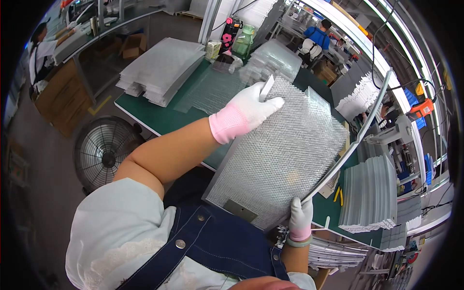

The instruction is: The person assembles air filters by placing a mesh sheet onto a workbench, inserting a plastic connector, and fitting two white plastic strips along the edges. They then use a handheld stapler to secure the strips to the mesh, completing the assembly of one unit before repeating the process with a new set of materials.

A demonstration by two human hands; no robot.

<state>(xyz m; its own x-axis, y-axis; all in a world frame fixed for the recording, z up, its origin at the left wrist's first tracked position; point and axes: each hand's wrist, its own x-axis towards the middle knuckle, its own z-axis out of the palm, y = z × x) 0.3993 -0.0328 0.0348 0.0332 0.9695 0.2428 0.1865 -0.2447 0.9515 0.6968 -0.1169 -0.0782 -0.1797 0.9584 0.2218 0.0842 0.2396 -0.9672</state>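
Observation:
A silver metal mesh panel (285, 150) is tilted in front of me, resting toward my apron. Thin metal edging runs along its left and lower sides, and a small grey plate (240, 210) sits at its bottom. My left hand (255, 107), in a white glove with a pink cuff, is closed on the panel's upper left edge, where a pale strip end sticks up. At the lower right corner my right hand (300, 215), gloved likewise, pinches a long thin metal strip (355, 145). That strip slants up and away to the right, apart from the panel's upper right side.
Stacked mesh sheets (166, 67) lie at the green table's (145, 116) back left, with more sheets (278, 58) behind the panel. A green bottle (243, 41) stands behind. Right are yellow-handled pliers (338, 195) and stacked metal strips (369, 193). A floor fan (106, 154) stands left.

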